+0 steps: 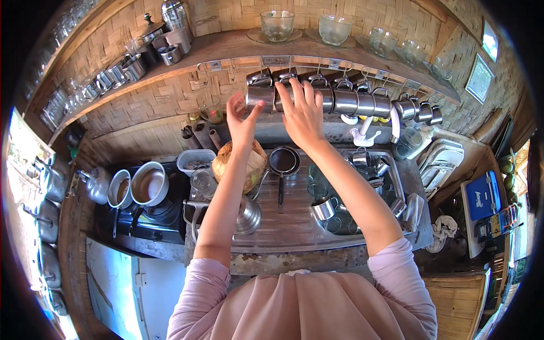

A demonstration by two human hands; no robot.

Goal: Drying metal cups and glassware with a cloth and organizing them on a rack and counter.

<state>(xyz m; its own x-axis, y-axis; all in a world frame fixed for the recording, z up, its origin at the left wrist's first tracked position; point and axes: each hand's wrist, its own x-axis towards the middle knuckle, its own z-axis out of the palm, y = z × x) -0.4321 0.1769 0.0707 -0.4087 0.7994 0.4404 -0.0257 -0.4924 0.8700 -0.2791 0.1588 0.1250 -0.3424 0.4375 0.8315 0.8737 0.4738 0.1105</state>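
A row of shiny metal mugs (345,102) hangs from hooks under the wooden shelf. My left hand (242,122) is raised at the row's left end, its fingers apart and its thumb in front of the leftmost metal mug (259,97). Just right of it, my right hand (303,116) lies over the mugs with fingers stretched out, the tips close to their upper parts. I cannot tell how firmly either hand touches them. Below stands the metal sink; a metal mug (323,208) and several glasses (340,222) sit in its right part.
A coconut (249,164) and a small black-handled pan (284,162) rest on the drainboard (272,226). Left, pots (149,184) stand on a stove. Glass bowls (277,26) line the shelf (226,48) above. A white faucet (365,133) rises behind the sink.
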